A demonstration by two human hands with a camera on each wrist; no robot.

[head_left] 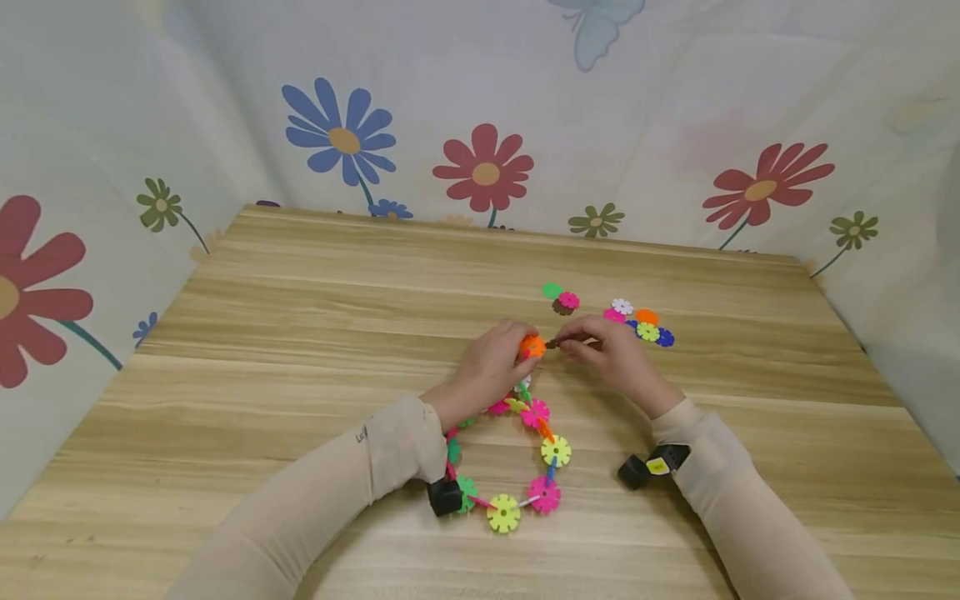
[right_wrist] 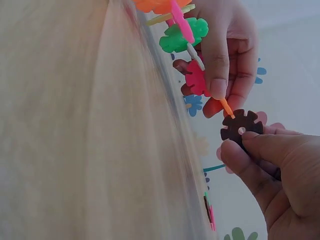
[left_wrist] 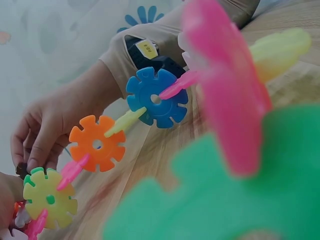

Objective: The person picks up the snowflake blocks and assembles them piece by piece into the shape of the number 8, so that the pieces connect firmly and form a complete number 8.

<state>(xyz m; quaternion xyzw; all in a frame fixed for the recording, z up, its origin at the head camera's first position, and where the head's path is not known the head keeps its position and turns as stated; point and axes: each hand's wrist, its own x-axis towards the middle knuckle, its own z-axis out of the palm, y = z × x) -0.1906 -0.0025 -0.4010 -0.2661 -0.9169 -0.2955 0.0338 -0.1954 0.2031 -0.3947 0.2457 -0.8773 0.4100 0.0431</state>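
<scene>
My left hand (head_left: 491, 367) pinches an orange notched snowflake disc (head_left: 533, 346) at the end of a linked chain; a pink disc (right_wrist: 197, 79) adjoins it under the thumb. Between thumb and fingers, my right hand (head_left: 611, 346) pinches a brown notched disc (right_wrist: 242, 125). In the right wrist view the brown disc's notched edge meets the edge-on orange disc; how deep they are slotted I cannot tell. Below the left hand, the chain forms a ring on the table, with a yellow disc (head_left: 503, 513) at its near side. Part of the ring hides behind the left wrist.
Loose discs lie on the wooden table (head_left: 300, 292) beyond the hands: a green disc (head_left: 552, 290) beside pink and brown ones, and a group with an orange disc (head_left: 647, 317) to the right. A flower-printed cloth (head_left: 420, 100) stands behind the table.
</scene>
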